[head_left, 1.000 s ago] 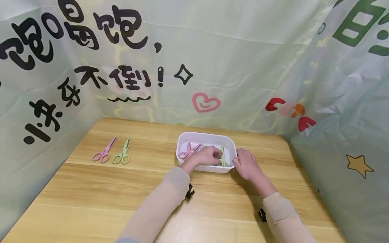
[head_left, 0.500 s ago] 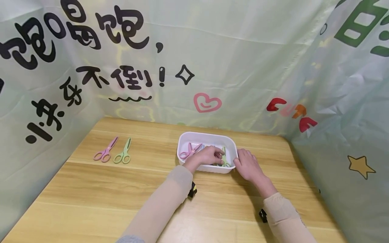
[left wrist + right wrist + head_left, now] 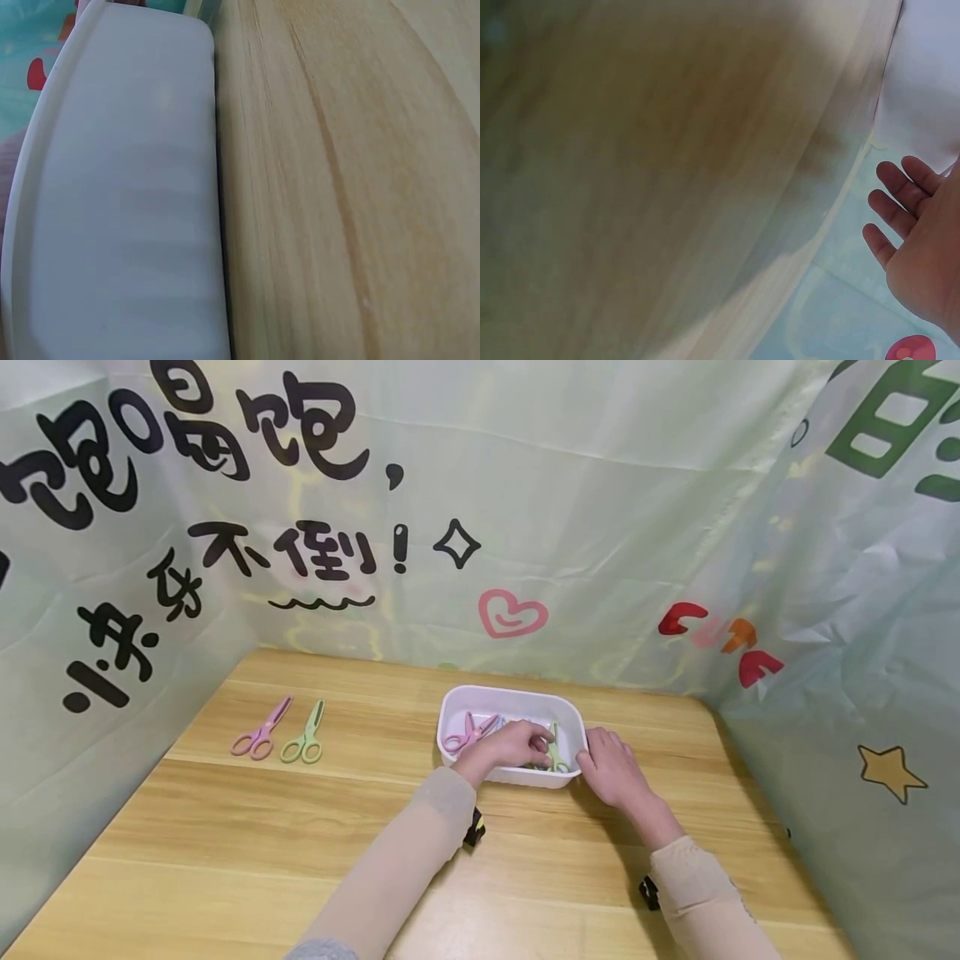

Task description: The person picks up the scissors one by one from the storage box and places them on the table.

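Observation:
A white plastic bin (image 3: 517,776) stands toward the back of the table, and its outer wall (image 3: 135,180) fills much of the left wrist view. My left hand (image 3: 513,745) reaches over the front rim into it, fingers bent down beside green scissors (image 3: 557,760). I cannot tell whether those fingers grip anything. Pink scissors (image 3: 454,742) lie at the bin's left end, partly covered by the wrist. Small bluish pieces show behind the hand. My right hand (image 3: 615,768) rests against the bin's right end, its fingers (image 3: 892,214) extended in the right wrist view.
Further left on the wooden table (image 3: 225,835) lie another pair of pink scissors (image 3: 260,732) and another pair of green scissors (image 3: 304,737), side by side. A printed cloth (image 3: 600,518) walls in the table at the back and both sides.
The head view has shifted slightly. Both hands stay where they were at the bin, with only a slight movement of the green scissors beside the left fingers.

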